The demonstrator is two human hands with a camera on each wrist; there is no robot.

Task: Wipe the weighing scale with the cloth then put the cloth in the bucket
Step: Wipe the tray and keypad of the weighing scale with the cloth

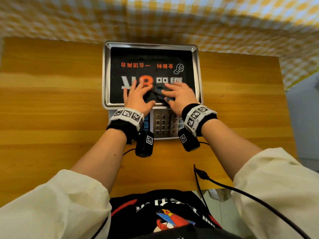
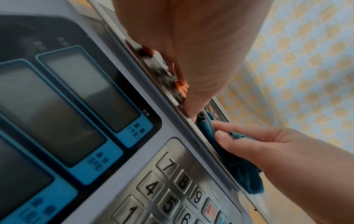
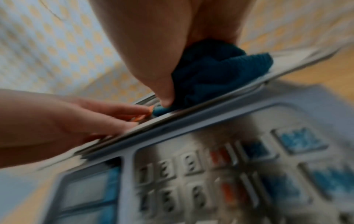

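The weighing scale (image 1: 197,69) stands on the wooden table, its steel tray covered by a black printed sheet. My left hand (image 1: 138,94) lies with spread fingers flat on the tray's near left part. Beside it my right hand (image 1: 179,94) presses a dark teal cloth (image 1: 170,99) onto the tray's near edge. In the left wrist view the right hand (image 2: 268,145) pinches the cloth (image 2: 237,168) between thumb and finger. The right wrist view shows the cloth (image 3: 210,72) bunched under that hand's palm. No bucket is in view.
The scale's keypad (image 1: 165,125) and blue-framed displays (image 2: 67,113) sit just below my wrists. The wooden table (image 1: 51,100) stretches left and right of the scale. A yellow checked fabric (image 1: 155,19) hangs behind. A black cable (image 1: 241,190) crosses the table's near right edge.
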